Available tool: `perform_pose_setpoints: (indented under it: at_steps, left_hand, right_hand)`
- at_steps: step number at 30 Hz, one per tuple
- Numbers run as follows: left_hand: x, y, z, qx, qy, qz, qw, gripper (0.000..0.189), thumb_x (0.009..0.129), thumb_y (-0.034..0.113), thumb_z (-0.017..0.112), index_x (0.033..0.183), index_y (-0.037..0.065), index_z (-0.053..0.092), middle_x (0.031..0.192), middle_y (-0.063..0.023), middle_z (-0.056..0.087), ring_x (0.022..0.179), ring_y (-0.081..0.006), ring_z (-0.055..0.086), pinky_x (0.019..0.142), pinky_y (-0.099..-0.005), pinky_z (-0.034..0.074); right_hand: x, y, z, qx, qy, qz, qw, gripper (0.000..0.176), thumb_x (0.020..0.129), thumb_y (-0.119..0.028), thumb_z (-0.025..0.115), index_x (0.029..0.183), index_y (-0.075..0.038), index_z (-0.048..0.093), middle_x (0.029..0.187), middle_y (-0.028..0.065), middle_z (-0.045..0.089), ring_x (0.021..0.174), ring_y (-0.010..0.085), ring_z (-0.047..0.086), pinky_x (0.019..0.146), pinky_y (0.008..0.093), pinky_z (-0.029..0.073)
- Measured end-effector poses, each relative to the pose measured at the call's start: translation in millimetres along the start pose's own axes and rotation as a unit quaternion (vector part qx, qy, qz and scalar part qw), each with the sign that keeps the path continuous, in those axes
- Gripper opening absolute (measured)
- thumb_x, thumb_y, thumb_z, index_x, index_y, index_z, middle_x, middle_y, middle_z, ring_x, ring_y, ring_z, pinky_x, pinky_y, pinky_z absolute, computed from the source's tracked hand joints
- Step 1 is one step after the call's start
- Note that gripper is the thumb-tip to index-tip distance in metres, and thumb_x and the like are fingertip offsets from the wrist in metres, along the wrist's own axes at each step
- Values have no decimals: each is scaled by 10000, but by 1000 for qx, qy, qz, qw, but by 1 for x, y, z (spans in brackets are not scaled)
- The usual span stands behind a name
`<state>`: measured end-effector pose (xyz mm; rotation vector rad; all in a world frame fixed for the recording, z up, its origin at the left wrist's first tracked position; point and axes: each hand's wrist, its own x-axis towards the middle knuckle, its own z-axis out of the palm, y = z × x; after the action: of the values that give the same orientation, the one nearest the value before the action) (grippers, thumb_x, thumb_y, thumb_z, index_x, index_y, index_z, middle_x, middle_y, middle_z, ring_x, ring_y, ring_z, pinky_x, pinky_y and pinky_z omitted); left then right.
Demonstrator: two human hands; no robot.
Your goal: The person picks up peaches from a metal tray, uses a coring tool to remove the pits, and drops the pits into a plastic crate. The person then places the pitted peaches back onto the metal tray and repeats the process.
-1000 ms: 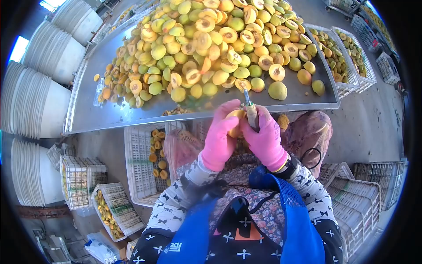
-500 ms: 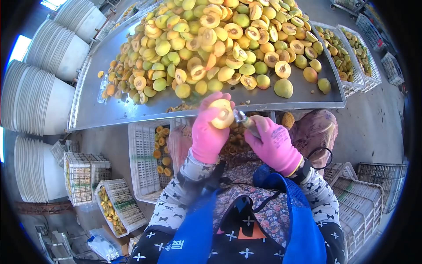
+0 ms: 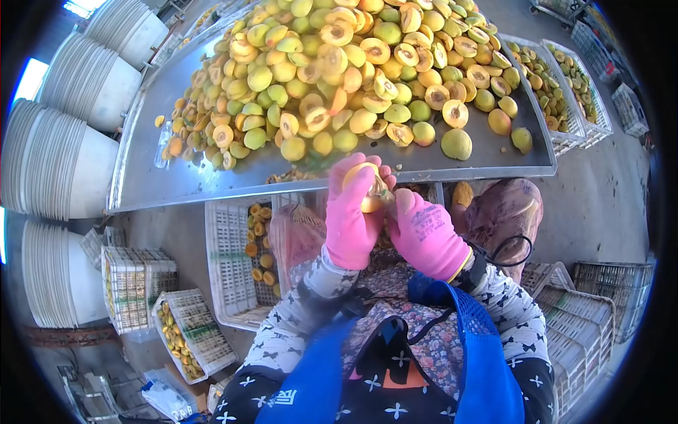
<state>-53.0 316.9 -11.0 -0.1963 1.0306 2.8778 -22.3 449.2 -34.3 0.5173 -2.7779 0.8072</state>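
Observation:
My left hand, in a pink glove, is wrapped round a halved yellow peach in front of the metal table's near edge. My right hand, gloved the same way, is closed on a small pitting tool with a metal end. The tool's tip meets the cut side of the fruit; its handle is mostly hidden by the fingers. Beyond both hands, a big heap of halved peaches covers much of the metal table.
A white plastic crate with peach halves stands below the table, left of my legs. More filled crates are at lower left and beyond the table's right end. Stacked white tubs line the left side. Stacked crates stand at right.
Both hands have come closer together and slightly lower. The peach half has tilted in my left hand, and the tool, apart from or beside it before, now meets its cut face.

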Motion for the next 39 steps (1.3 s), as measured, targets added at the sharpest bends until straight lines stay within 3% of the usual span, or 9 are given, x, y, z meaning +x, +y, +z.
perform_pose_setpoints:
  at_steps: [12,16,20,23,24,27,31,36,39]
  left_hand:
    - [-1,-10,-18,61,-4,-46,997,320,878,65,629,1182,77,528,1098,-147,624,965,-296,618,866,-420,540]
    - [1,-5,-14,86,1,-10,996,311,901,72,627,1196,48,534,1098,-155,620,963,-282,627,856,-412,548]
    - [3,-9,-6,101,-1,26,995,282,956,170,606,1189,20,547,1082,-157,622,974,-279,635,866,-402,549]
    - [9,16,0,103,-21,-120,987,377,1024,370,479,1143,21,556,1073,-167,642,975,-282,642,876,-424,552]
    - [10,11,-4,149,1,-108,983,511,1040,464,387,1118,-7,569,1074,-176,644,956,-280,654,844,-413,565]
    - [1,-2,4,278,0,97,956,505,1038,451,410,1116,-22,570,1070,-178,647,915,-275,667,798,-393,579]
    - [3,7,8,224,26,-2,974,481,1034,428,444,1046,-26,603,949,-162,674,790,-254,685,680,-361,594]
    - [7,-2,1,275,38,36,960,476,1022,425,479,955,-20,634,873,-156,683,711,-243,687,614,-346,589]
    - [10,10,-1,273,-20,-59,960,472,1019,423,488,947,-19,639,872,-163,684,709,-242,688,610,-340,585]
  right_hand:
    - [-15,20,16,-93,-47,-4,995,212,841,-181,623,956,-66,486,794,112,580,627,283,631,566,415,488]
    - [-14,-3,8,173,-66,58,981,261,851,-183,638,993,-16,495,810,203,632,702,394,649,602,478,510]
    - [-12,-9,3,242,-19,53,969,274,831,-148,678,984,-24,488,742,197,609,724,423,638,606,484,496]
    - [-13,4,3,229,-26,30,973,271,835,-149,682,982,-28,488,754,207,605,724,431,630,601,498,481]
    - [-14,2,0,236,-40,41,970,269,835,-146,684,982,-29,491,756,209,603,728,430,629,599,499,476]
    - [-16,-9,0,292,-14,15,956,273,831,-157,645,997,-17,479,734,212,612,686,424,625,594,498,487]
    - [-20,-8,3,319,-25,4,947,252,821,-127,669,961,-16,491,742,194,587,703,421,607,594,480,468]
    - [-18,-7,-3,346,-67,8,936,242,828,-111,667,955,7,499,769,205,594,713,431,590,610,449,466]
    - [-7,-11,-29,538,-263,228,768,198,847,-112,653,946,4,526,739,160,604,619,347,612,553,397,473]
